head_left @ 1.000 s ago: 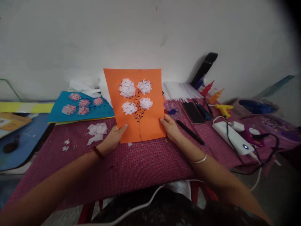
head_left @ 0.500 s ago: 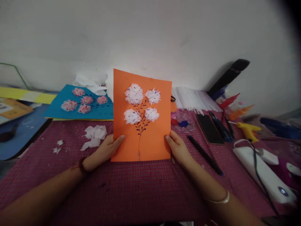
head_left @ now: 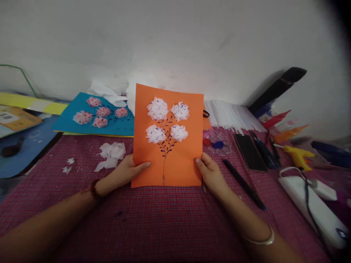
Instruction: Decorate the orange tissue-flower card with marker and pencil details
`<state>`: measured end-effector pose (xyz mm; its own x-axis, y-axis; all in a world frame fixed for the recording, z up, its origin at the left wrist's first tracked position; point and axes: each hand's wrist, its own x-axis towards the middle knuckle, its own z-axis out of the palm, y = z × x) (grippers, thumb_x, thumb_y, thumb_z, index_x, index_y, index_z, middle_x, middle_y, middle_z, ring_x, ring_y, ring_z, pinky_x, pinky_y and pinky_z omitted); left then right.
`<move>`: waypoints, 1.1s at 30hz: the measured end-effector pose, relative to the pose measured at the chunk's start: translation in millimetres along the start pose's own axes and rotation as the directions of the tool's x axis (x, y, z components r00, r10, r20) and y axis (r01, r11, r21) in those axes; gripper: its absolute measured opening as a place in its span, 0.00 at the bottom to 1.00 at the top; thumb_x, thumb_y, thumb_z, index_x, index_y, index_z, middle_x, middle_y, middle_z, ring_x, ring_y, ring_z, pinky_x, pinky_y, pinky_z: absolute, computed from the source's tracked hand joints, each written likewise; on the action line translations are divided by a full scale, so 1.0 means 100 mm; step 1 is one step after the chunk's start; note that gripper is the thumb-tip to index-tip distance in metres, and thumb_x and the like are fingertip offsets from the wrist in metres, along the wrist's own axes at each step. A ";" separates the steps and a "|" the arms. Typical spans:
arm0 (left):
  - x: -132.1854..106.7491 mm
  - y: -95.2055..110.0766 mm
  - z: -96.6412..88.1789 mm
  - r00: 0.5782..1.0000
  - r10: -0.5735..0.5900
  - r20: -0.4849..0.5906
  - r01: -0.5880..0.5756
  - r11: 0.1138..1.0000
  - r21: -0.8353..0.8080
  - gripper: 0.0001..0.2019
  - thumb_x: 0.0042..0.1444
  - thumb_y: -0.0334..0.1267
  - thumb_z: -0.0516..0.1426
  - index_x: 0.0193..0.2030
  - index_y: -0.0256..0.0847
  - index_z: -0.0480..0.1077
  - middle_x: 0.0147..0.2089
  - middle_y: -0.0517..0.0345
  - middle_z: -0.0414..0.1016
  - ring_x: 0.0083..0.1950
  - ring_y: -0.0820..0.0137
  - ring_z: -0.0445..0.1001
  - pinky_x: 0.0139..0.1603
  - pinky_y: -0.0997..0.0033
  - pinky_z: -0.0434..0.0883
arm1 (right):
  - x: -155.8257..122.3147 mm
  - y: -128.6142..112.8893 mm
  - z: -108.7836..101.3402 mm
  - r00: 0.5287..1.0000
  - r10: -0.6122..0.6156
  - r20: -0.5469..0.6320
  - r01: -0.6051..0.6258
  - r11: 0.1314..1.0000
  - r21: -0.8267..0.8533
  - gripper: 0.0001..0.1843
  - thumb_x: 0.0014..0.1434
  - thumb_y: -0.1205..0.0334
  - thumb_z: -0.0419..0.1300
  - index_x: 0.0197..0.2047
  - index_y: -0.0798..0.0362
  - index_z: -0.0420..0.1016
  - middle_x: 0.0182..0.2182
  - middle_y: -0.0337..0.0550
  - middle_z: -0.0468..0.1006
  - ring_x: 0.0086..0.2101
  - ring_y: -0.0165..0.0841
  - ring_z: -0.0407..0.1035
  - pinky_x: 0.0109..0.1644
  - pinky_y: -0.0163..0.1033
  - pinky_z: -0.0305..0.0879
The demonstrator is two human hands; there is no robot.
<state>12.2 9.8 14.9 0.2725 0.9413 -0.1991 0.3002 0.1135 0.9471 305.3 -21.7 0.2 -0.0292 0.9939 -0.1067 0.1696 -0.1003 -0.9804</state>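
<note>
Orange paper sheet (head_left: 175, 160) with four white tissue flowers, upright, bottom edge on the cloth

The checked surface (head_left: 164, 223) lies bare in front of the orange sheet (head_left: 175, 164). Left, tissue scraps (head_left: 111, 155) crowd the way; right, a black pen (head_left: 244, 184), phone (head_left: 249, 151) and power bank (head_left: 309, 206) block passage.

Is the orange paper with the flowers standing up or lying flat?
Standing up. The orange paper is propped on the table, its top reaching the wall, with the left hand and right hand gripping its sides.
</note>
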 end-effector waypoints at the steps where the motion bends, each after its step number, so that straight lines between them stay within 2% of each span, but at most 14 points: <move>1: 0.00 0.00 0.00 1.000 0.007 0.010 -0.007 1.000 0.012 0.21 0.52 0.50 0.63 0.46 0.35 0.77 0.46 0.43 0.84 0.46 0.52 0.82 0.42 0.56 0.82 | -0.01 -0.02 0.00 0.999 0.023 -0.025 -0.024 0.999 -0.022 0.21 0.64 0.46 0.55 0.54 0.48 0.74 0.31 0.39 0.78 0.14 0.24 0.57 0.11 0.31 0.50; 6: -0.01 -0.04 0.00 0.998 0.038 0.039 -0.037 0.999 -0.023 0.23 0.54 0.51 0.63 0.50 0.34 0.76 0.50 0.42 0.83 0.47 0.53 0.82 0.45 0.55 0.81 | -0.01 -0.05 0.01 0.996 0.073 -0.043 -0.074 0.997 -0.002 0.19 0.62 0.47 0.56 0.50 0.50 0.74 0.29 0.37 0.76 0.12 0.23 0.55 0.10 0.32 0.48; 9: 0.00 -0.05 0.02 0.998 0.057 0.034 -0.054 0.996 -0.076 0.22 0.54 0.49 0.64 0.48 0.34 0.75 0.47 0.43 0.83 0.46 0.55 0.82 0.45 0.57 0.81 | 0.00 -0.04 0.00 0.997 0.065 -0.048 -0.064 0.998 0.024 0.20 0.62 0.48 0.57 0.51 0.50 0.74 0.25 0.34 0.73 0.10 0.24 0.54 0.08 0.32 0.48; 12: 0.02 -0.04 0.03 0.998 0.036 0.057 -0.026 0.985 -0.173 0.21 0.57 0.50 0.62 0.49 0.34 0.75 0.44 0.45 0.83 0.41 0.59 0.82 0.41 0.60 0.81 | 0.01 -0.02 0.01 0.996 0.060 -0.062 -0.057 0.997 0.051 0.19 0.61 0.49 0.58 0.51 0.50 0.73 0.23 0.32 0.71 0.09 0.24 0.54 0.07 0.32 0.47; 15: 0.04 -0.03 0.02 0.998 0.055 -0.009 -0.055 0.974 -0.222 0.19 0.63 0.50 0.56 0.48 0.34 0.75 0.42 0.47 0.82 0.38 0.62 0.80 0.38 0.64 0.79 | 0.02 0.00 0.02 0.995 0.057 -0.079 -0.047 0.992 0.121 0.16 0.59 0.51 0.60 0.48 0.49 0.73 0.24 0.33 0.73 0.10 0.24 0.55 0.08 0.31 0.47; 17: 0.05 -0.03 0.01 0.992 0.096 -0.085 -0.113 0.970 -0.215 0.16 0.65 0.47 0.55 0.45 0.35 0.75 0.42 0.49 0.82 0.41 0.64 0.79 0.40 0.67 0.77 | 0.04 0.02 0.02 0.993 0.040 -0.110 -0.018 0.980 0.198 0.13 0.58 0.53 0.61 0.45 0.49 0.73 0.26 0.34 0.76 0.13 0.24 0.58 0.11 0.31 0.51; 19: 0.08 -0.05 0.01 0.986 0.127 -0.110 -0.150 0.961 -0.234 0.14 0.67 0.45 0.54 0.42 0.37 0.74 0.41 0.50 0.81 0.42 0.65 0.78 0.42 0.69 0.75 | 0.08 0.04 0.01 0.985 0.015 -0.170 0.034 0.959 0.281 0.10 0.58 0.54 0.61 0.41 0.49 0.72 0.28 0.36 0.77 0.18 0.26 0.65 0.16 0.32 0.60; 21: 0.10 -0.06 0.01 0.987 0.137 -0.086 -0.157 0.945 -0.289 0.14 0.68 0.45 0.52 0.41 0.37 0.73 0.37 0.52 0.79 0.36 0.68 0.77 0.37 0.71 0.74 | 0.12 0.05 -0.02 0.968 -0.010 -0.250 0.100 0.932 0.349 0.08 0.57 0.56 0.62 0.40 0.49 0.72 0.30 0.37 0.79 0.25 0.30 0.71 0.25 0.35 0.70; 23: 0.13 -0.07 0.02 0.989 0.133 -0.061 -0.146 0.925 -0.350 0.15 0.69 0.45 0.51 0.41 0.37 0.73 0.30 0.54 0.77 0.29 0.70 0.74 0.30 0.72 0.70 | 0.17 0.07 -0.05 0.948 -0.016 -0.318 0.149 0.906 0.397 0.07 0.56 0.59 0.61 0.39 0.49 0.72 0.32 0.37 0.80 0.31 0.32 0.75 0.34 0.38 0.75; 26: 0.18 -0.05 0.00 0.993 0.090 -0.081 -0.117 0.884 -0.453 0.18 0.71 0.45 0.48 0.40 0.37 0.73 0.24 0.56 0.74 0.21 0.72 0.70 0.26 0.72 0.68 | 0.22 0.09 -0.09 0.927 0.012 -0.374 0.168 0.879 0.445 0.06 0.55 0.61 0.62 0.38 0.49 0.73 0.34 0.36 0.81 0.33 0.32 0.75 0.39 0.39 0.76; 31: 0.26 -0.01 -0.15 0.987 -0.033 -0.159 -0.080 0.751 -0.655 0.21 0.72 0.45 0.45 0.32 0.38 0.71 0.22 0.60 0.70 0.22 0.76 0.69 0.36 0.72 0.75 | 0.25 0.15 -0.13 0.925 0.057 -0.375 0.171 0.818 0.549 0.06 0.57 0.60 0.63 0.39 0.47 0.72 0.39 0.36 0.82 0.36 0.31 0.77 0.42 0.39 0.77; 33: 0.29 -0.03 -0.19 0.983 -0.032 -0.182 -0.098 0.745 -0.660 0.21 0.71 0.44 0.46 0.30 0.38 0.70 0.22 0.60 0.70 0.22 0.76 0.68 0.37 0.72 0.75 | 0.26 0.17 -0.15 0.923 0.047 -0.382 0.196 0.797 0.572 0.05 0.57 0.60 0.63 0.39 0.47 0.72 0.41 0.36 0.82 0.38 0.31 0.78 0.44 0.39 0.78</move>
<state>2.0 42.7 11.3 0.0920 0.9793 -0.1801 -0.4066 0.2021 0.8910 322.1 3.0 -17.1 0.3573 0.9304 -0.0816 -0.4338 0.0879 -0.8967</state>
